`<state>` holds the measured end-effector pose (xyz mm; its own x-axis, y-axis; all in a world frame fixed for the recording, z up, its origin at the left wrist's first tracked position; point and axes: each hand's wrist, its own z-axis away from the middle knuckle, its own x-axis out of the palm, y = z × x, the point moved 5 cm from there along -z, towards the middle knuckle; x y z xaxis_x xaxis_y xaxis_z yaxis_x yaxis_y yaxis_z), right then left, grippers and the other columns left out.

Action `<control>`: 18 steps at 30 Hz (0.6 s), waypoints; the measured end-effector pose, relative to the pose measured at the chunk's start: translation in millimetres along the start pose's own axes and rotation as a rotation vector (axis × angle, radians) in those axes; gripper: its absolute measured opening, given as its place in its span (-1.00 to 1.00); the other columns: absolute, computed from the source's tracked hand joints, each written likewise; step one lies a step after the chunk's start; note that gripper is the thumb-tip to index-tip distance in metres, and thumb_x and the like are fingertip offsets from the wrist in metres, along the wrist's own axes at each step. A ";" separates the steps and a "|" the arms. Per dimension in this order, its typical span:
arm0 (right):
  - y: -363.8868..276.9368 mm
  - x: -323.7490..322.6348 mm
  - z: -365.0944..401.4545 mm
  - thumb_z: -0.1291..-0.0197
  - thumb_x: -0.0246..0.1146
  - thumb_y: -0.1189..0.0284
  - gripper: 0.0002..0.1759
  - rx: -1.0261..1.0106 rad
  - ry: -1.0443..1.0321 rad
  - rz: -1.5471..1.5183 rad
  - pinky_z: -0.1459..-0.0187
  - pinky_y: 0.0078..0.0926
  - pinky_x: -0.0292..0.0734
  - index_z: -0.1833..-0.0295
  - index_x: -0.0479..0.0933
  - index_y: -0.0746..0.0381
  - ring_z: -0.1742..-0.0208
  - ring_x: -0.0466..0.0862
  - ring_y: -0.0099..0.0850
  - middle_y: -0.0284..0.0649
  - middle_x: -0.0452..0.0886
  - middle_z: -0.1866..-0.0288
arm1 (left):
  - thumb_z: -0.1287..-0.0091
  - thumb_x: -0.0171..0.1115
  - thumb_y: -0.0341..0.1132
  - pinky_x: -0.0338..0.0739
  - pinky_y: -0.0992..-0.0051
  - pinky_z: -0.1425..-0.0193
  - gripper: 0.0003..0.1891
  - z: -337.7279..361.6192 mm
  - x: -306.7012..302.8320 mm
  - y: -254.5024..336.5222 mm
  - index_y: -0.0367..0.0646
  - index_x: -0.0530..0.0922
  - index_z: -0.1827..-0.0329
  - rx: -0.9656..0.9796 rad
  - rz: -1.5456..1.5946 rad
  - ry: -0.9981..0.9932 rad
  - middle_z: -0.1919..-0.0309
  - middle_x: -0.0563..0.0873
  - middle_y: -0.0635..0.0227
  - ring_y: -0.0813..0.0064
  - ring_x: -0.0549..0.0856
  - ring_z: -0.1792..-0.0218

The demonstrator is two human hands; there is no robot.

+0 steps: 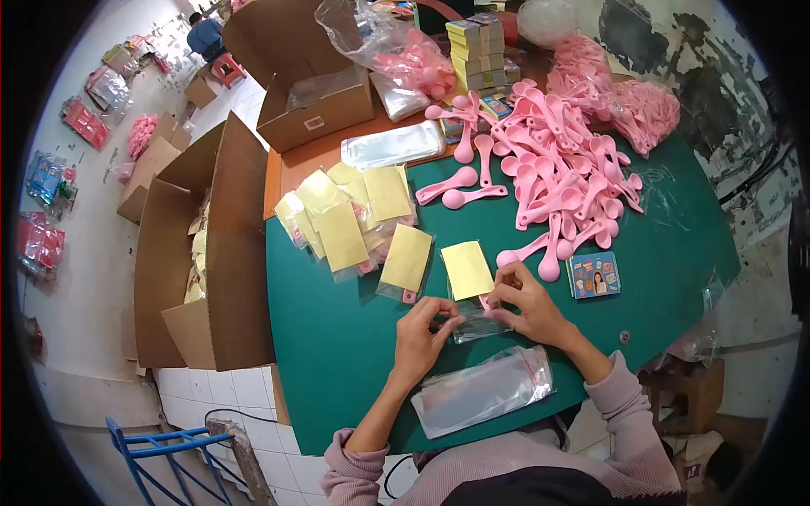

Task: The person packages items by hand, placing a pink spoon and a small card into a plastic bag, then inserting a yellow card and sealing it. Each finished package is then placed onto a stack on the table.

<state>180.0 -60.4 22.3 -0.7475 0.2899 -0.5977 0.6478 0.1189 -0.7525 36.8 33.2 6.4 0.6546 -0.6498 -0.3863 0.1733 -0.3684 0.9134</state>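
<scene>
A clear plastic bag lies on the green table in front of me, holding a yellow card with a bit of pink handle at its lower end. My left hand pinches the bag's near left edge. On the opposite side, my right hand has thumb and fingers closed on the bag near the pink handle. Closer to my body is a stack of flat clear bags. A filled bag with a yellow card rests left of my hands, and several more filled bags overlap behind it.
A heap of pink measuring spoons covers the table's back right. Small printed cards lie beside my right hand. Cartons stand at the left, one against the table edge. Banded card stacks and clear sleeves sit behind. Someone sits far back.
</scene>
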 end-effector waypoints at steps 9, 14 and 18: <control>18.6 7.4 -0.2 -0.03 0.30 0.52 -0.84 0.281 0.035 -0.455 0.29 -0.67 0.46 0.29 0.46 0.30 0.30 0.49 -0.58 -0.30 0.33 0.23 | -0.07 0.31 -0.50 0.55 0.62 0.35 -0.86 1.8 -5.3 -10.6 -0.30 0.53 0.35 -0.149 0.041 0.065 0.47 0.63 0.34 0.60 0.64 0.43; 30.1 22.6 4.1 -0.19 0.19 0.45 -0.83 0.492 0.062 -0.753 0.35 -0.66 0.50 0.31 0.42 0.34 0.37 0.57 -0.59 -0.27 0.52 0.35 | -0.09 0.33 -0.42 0.55 0.62 0.35 -0.85 1.8 -2.4 -5.9 -0.29 0.56 0.36 -0.215 0.107 0.015 0.48 0.65 0.34 0.62 0.65 0.43; 30.7 20.7 6.0 -0.21 0.16 0.46 -0.84 0.502 0.089 -0.645 0.39 -0.65 0.51 0.31 0.41 0.35 0.43 0.61 -0.57 -0.26 0.56 0.44 | -0.11 0.32 -0.39 0.56 0.62 0.35 -0.85 1.8 1.5 -7.0 -0.28 0.57 0.36 -0.224 0.039 0.003 0.48 0.66 0.33 0.62 0.65 0.45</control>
<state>183.5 -56.5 -14.8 -0.9223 0.3864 0.0026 -0.0637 -0.1455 -0.9873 35.2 33.6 -0.8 0.6662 -0.6583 -0.3505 0.3070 -0.1862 0.9333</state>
